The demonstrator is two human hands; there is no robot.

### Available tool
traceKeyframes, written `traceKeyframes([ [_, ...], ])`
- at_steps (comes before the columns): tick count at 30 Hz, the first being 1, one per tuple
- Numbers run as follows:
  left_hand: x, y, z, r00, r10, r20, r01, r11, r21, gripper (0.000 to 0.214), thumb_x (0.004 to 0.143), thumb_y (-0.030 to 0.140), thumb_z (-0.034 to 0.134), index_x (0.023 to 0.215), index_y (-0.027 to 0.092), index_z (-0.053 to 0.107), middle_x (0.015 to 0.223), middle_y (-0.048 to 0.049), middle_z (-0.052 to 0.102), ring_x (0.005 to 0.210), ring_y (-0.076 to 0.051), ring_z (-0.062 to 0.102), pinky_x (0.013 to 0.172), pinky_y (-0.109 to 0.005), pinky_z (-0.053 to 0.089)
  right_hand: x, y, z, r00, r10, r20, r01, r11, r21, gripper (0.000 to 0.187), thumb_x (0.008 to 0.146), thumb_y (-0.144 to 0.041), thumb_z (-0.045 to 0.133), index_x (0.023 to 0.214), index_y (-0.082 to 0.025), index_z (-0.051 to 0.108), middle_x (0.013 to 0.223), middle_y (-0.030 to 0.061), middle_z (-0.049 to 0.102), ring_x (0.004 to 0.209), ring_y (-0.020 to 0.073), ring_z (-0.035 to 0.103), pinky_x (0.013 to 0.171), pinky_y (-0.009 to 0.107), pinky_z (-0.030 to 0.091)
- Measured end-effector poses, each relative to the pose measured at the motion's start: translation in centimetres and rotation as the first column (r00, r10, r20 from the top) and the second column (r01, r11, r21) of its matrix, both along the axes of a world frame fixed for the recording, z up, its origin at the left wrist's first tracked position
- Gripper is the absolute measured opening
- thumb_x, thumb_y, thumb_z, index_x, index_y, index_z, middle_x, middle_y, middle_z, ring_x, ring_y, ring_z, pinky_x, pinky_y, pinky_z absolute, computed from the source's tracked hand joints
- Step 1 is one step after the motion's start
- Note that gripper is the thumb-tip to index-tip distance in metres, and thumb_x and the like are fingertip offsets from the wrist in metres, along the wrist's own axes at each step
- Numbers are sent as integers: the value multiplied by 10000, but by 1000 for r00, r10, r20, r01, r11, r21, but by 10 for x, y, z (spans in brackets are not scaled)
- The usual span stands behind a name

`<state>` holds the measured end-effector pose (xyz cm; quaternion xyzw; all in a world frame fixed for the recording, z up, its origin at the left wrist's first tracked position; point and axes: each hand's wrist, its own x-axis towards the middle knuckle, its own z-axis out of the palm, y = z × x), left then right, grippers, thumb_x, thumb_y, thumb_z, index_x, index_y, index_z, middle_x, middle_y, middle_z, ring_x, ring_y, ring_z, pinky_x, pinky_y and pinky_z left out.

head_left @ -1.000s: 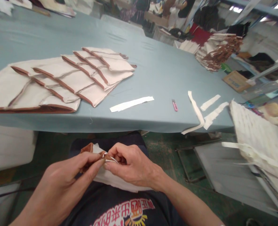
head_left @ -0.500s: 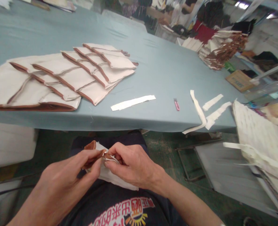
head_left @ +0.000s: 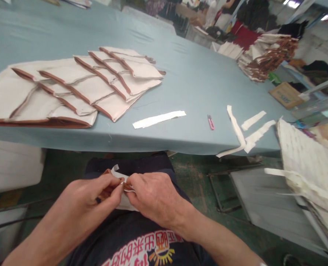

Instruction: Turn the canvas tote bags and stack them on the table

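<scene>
Over my lap, my left hand (head_left: 94,194) pinches a small white and brown fabric piece (head_left: 125,203) between thumb and fingers. Right beside it, my right hand (head_left: 155,195) grips the same piece, its fingers curled in and touching the fabric edge. Most of the cloth is covered by my hands; a white corner pokes up above them. On the blue table ahead lie overlapping cream fabric pieces with brown edging (head_left: 102,88). A white strip (head_left: 159,119) and a pair of pink thread snips (head_left: 210,122) rest near the table's front edge.
Several more white strips (head_left: 256,136) lie at the table's right end. A heap of cream and brown pieces (head_left: 267,55) sits at the far right, by a cardboard box (head_left: 286,95). White material (head_left: 305,155) stands to my right, a white bin (head_left: 14,168) to my left.
My right hand has turned its back further upward and closed over the fabric edge. Less of the white cloth shows below it. The table things keep their places.
</scene>
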<state>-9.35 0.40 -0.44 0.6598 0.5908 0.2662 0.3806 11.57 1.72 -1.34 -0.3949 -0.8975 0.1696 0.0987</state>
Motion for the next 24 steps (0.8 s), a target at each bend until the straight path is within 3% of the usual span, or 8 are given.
traceKeyframes([
  [3,2,1,-2,999,-49,6,49,997,54,250,903,395,661,745,280,817,651,43,799,538,-152,718,551,-192,499,1,-2,-3,999,-33,-39,32,999,-26,117,1077,-222,683,964,-215,650,854,80,832,754,250,798,611,331,439],
  [5,3,-1,-4,999,-9,48,7,999,52,251,909,389,675,748,278,833,646,48,793,542,-149,715,542,-183,494,3,-3,-4,993,-72,-89,65,995,-78,87,1081,-253,678,1007,-214,655,906,77,850,781,236,798,641,318,449],
  [8,1,-4,-6,982,61,181,-59,998,-20,277,924,425,722,724,268,831,655,36,787,584,-163,712,577,-185,532,6,-5,-1,972,-147,-182,111,975,-195,98,1066,-312,707,1073,-218,680,879,33,835,743,202,765,664,296,434],
  [12,1,-4,-1,941,119,317,-79,987,-137,312,924,474,774,715,248,826,718,20,822,663,-184,748,641,-199,588,9,-5,9,914,-269,-303,138,909,-392,151,990,-332,794,1056,-234,700,712,-59,698,583,132,608,603,259,361],
  [17,2,-3,9,933,116,341,-58,983,-175,340,912,506,772,715,238,842,739,10,841,669,-192,761,640,-212,607,11,-5,16,831,-344,-437,94,862,-499,218,913,-306,852,990,-226,664,661,-112,562,524,78,469,583,233,335],
  [24,3,-8,11,952,67,300,-15,985,-171,460,1007,607,688,795,250,886,792,3,847,727,-208,765,682,-215,625,13,-7,16,780,-428,-456,43,765,-643,256,907,-333,838,968,-245,606,632,-124,499,548,84,475,574,229,343],
])
